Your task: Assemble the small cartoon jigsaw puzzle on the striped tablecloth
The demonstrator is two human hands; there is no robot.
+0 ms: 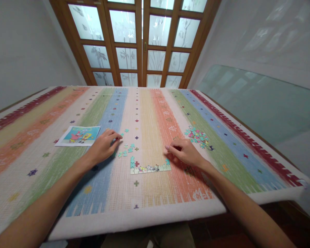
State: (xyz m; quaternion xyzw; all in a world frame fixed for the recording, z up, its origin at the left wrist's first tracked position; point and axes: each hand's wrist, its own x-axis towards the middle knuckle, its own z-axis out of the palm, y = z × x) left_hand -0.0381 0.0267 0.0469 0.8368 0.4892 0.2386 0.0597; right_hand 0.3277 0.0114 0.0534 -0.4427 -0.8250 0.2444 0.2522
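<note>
A partly joined puzzle border (pixel 151 169) lies near the table's front edge, with short upright sides at left and right. Loose teal pieces (pixel 125 152) are scattered above its left side. My left hand (pixel 105 145) is over the cloth beside these pieces, its fingers bent and drawn together near a teal piece; what they hold, if anything, is too small to name. To the right of the border, my right hand (pixel 184 151) hovers with thumb and curled fingers close together, and nothing can be made out between them. A pile of mixed pieces (pixel 197 136) sits beyond it.
A printed cartoon picture (pixel 80 135) lies left of my left hand. The striped tablecloth (pixel 147 120) covers the table. Behind it stands a wooden door with glass panes (pixel 129 38), and a pale glass panel (pixel 260 100) leans at the right wall.
</note>
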